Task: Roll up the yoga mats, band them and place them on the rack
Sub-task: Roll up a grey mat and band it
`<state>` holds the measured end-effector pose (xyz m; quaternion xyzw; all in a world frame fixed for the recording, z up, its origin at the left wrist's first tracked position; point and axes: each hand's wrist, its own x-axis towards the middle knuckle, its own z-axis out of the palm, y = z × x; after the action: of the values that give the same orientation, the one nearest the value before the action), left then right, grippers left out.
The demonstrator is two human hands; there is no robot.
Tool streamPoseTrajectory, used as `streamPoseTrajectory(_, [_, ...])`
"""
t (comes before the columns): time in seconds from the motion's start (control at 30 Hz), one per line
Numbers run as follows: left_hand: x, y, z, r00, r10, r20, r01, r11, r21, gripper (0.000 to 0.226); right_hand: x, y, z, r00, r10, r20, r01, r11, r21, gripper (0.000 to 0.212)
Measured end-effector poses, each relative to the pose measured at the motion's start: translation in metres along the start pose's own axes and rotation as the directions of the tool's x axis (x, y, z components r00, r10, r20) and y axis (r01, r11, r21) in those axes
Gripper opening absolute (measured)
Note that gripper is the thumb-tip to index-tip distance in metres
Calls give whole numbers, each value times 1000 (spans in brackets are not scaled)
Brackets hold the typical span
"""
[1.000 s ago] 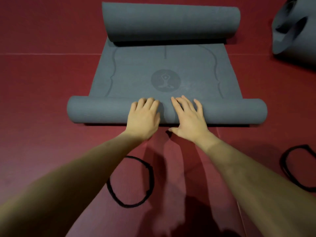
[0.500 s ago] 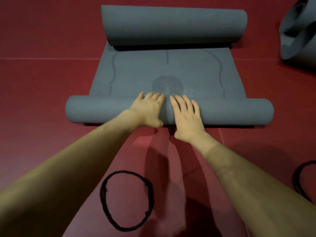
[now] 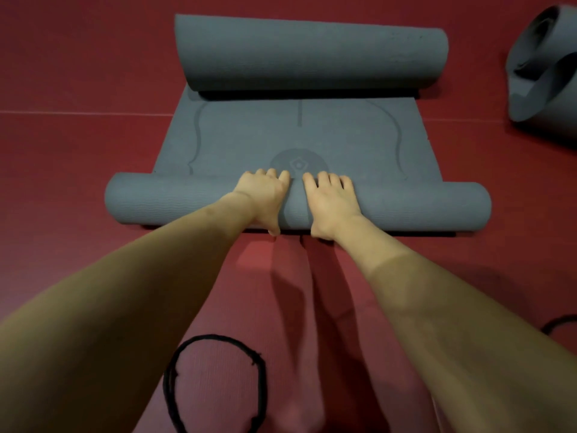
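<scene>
Grey foam under both palms. Left hand (image 3: 263,198) and right hand (image 3: 331,201) lie side by side on the near roll (image 3: 406,206), close but not touching. Fingers (image 3: 323,178) on both hands lie close together, curled over the roll's top; thumbs hang down its near face. The roll belongs to the mat (image 3: 249,142), whose flat middle with a round logo (image 3: 298,164) lies just beyond my fingertips. The mat's far end is rolled too, a fatter far roll (image 3: 312,51). Everything sits on the red floor (image 3: 78,89). Second mat (image 3: 543,73), loosely rolled, far right. Black band (image 3: 215,385) near me between my forearms; another band (image 3: 559,323) at right edge, mostly hidden.
</scene>
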<state>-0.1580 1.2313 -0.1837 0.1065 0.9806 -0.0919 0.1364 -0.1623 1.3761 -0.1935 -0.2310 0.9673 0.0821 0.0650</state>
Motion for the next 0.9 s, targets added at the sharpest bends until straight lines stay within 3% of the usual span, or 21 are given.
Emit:
streamPoseTrajectory(0.2, [-26,14,10,996,3,-90,2,999,54,78,-26,-10,-5,999,-15,-28,13,998,-69,79])
streamPoseTrajectory(0.47, [-84,33,17,995,47,-83,-44,999,31,73,-82,-22,-4,994,-103,21,104,993,-56,81])
streamPoseTrajectory(0.8, [-145,54,19,986,129,107,-123,990,-67,77,-143,-33,-1,976,-182,118,176,983,52,79])
streamPoseTrajectory(0.9, [-153,57,16,966,174,191,-154,981,-114,80,-152,-31,-2,968,-188,167,173,979,105,88])
